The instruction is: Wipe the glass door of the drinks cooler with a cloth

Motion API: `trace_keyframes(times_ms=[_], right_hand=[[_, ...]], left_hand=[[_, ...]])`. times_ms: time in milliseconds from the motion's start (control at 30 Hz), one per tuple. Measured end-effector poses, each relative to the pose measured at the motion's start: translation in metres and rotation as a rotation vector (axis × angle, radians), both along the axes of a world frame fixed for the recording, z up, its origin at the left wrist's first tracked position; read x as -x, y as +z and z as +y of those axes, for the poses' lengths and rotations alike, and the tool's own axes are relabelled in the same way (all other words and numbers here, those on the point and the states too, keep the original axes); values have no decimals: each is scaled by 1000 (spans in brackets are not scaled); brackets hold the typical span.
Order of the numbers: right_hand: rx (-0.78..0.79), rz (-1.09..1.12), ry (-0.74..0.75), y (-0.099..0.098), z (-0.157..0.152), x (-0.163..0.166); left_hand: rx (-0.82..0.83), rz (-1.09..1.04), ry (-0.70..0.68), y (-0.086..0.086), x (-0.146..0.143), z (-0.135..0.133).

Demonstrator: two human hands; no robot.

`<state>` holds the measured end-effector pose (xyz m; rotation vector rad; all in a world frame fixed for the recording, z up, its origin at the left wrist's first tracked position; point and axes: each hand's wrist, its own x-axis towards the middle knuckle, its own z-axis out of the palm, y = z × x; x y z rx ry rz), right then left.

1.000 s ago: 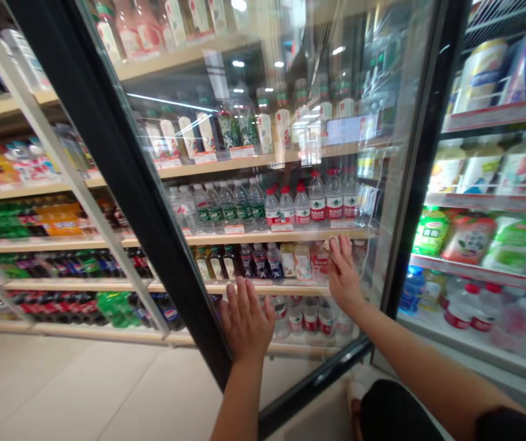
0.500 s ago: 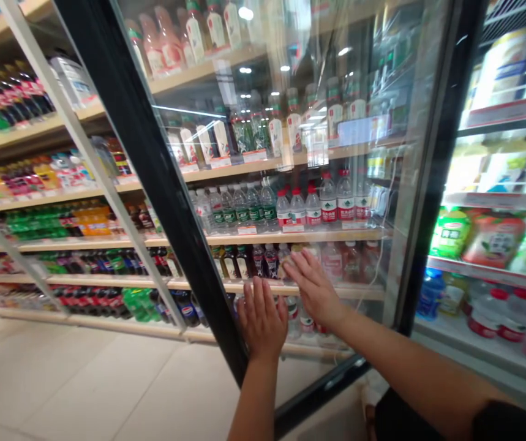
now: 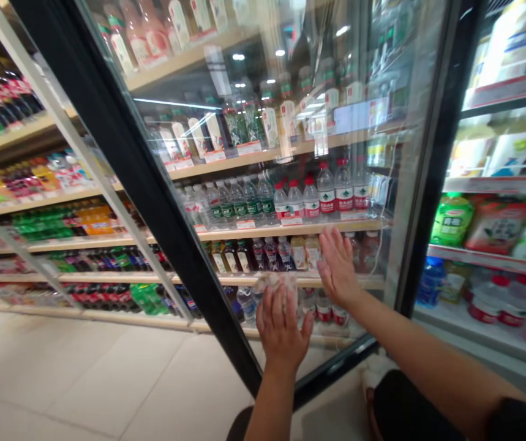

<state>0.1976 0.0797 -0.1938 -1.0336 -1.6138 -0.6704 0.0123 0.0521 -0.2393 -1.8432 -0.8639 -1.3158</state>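
A glass cooler door (image 3: 384, 257) in a black frame stands swung open in front of me. Near its lower left, my left hand (image 3: 283, 327) presses a pale, crumpled cloth (image 3: 274, 282) to the pane; the cloth bunches out above the fingertips. The fingers are stretched, with the thumb out to the side. To the right and a little higher, my right hand (image 3: 340, 272) rests against the glass, its fingers extended and slightly blurred. I see nothing in that hand. Bottled drinks show through or in the pane behind both hands.
Wooden shelves of bottled drinks (image 3: 83, 214) line the left side, with a tiled floor (image 3: 83, 367) below. At the right, the lit cooler shelves (image 3: 492, 260) hold bottles and jugs. The door's black left frame (image 3: 152, 190) slants between shelves and pane.
My left hand has shifted right, and the cloth now shows above its fingertips. My right hand has moved right; a pale patch by its fingertips earlier is gone. The view has shifted slightly.
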Motion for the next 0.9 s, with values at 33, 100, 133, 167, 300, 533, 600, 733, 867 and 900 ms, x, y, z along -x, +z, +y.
trace_keyframes(times_ms=[33,100,133,167,300,533,600,733,867,900], right_hand=[[-28,-12,-90,-5,9,-8],[-57,-69,-191,-16,26,-19],[-66,-93,-209,-21,33,-22],[-72,-107,-218,-25,38,-23],[-106,-102,-218,-32,44,-20],[-68,-60,-185,-33,42,-19],[-70,-64,-193,-34,41,-19],[-100,-77,-213,-33,40,-19],[-70,-71,-193,-33,39,-20],[-56,-69,-188,-34,39,-20]], left_hand=[[-17,-12,59,1,-3,0],[-54,-22,163,8,-4,3],[-76,-27,204,16,-2,6],[-94,-37,232,26,1,9],[-135,-113,282,55,12,24],[-78,78,229,-47,14,23],[-38,124,228,-62,17,22],[-55,72,280,-20,23,28],[-35,-9,296,10,17,32],[-27,-19,284,5,14,30]])
